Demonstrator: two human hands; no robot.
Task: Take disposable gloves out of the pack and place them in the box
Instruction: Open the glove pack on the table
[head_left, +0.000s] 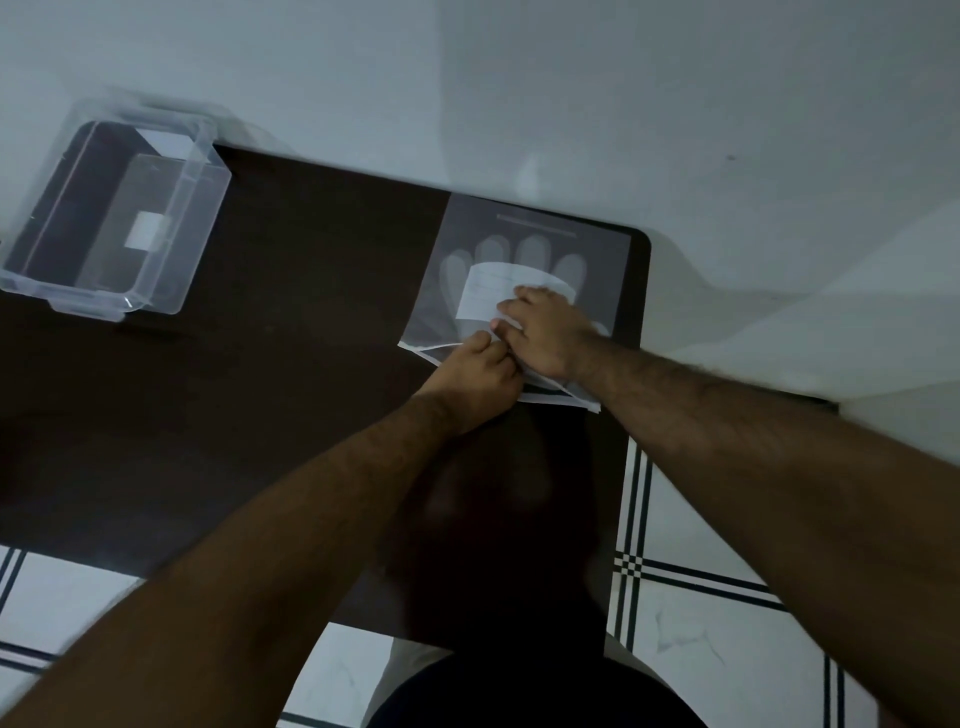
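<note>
A flat translucent pack of disposable gloves (524, 260), printed with a hand outline and a white label, lies at the far right of the dark table (291, 332). My right hand (545, 332) presses flat on the pack near its open near edge. My left hand (475, 371) pinches the thin plastic at that near edge, fingers closed on it, touching my right hand. Whether it holds the pack's flap or a glove, I cannot tell. A clear plastic box (111, 218), open and with a white label inside, stands at the table's far left corner.
A pale wall runs behind the table. White floor tiles with dark stripes (691, 582) show to the right and below the table's near edge. Bare dark tabletop lies between the box and the pack.
</note>
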